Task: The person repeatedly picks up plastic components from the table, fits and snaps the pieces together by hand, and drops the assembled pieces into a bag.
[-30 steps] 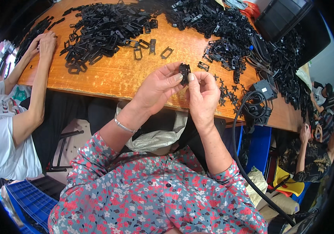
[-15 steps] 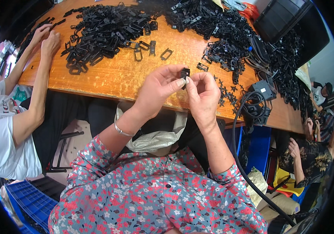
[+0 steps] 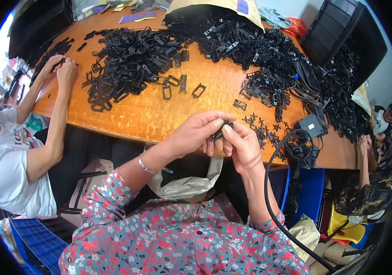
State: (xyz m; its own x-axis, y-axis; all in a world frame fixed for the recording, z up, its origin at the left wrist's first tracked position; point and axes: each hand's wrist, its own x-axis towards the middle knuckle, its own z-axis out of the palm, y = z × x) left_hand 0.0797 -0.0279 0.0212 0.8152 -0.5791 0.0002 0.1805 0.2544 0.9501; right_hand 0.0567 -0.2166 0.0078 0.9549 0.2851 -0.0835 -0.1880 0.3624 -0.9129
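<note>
Between the fingertips of both hands is a small black plastic part [image 3: 223,130], partly hidden by the thumbs. My left hand [image 3: 197,133] pinches it from one side. From the other side my right hand [image 3: 244,145] is closed on the same part, with its thumb pressed against it. Just beyond the hands lie small black star-shaped pieces [image 3: 261,131] and a single black frame [image 3: 240,104]. A few black rectangular frames [image 3: 199,90] lie apart on the wooden table [image 3: 145,117].
Large heaps of black plastic parts [image 3: 136,59] cover the far table. A black adapter box [image 3: 310,126] with a coiled cable [image 3: 298,145] sits at the right. Black crates [image 3: 333,32] stand at the back right. A co-worker's hands [image 3: 63,68] work at the left. A pale sack [image 3: 182,185] hangs below the table edge.
My hands have come lower in the picture, and the fingers now wrap more closely round the black part, which looks turned. The whole view has shifted, showing more of the far table.
</note>
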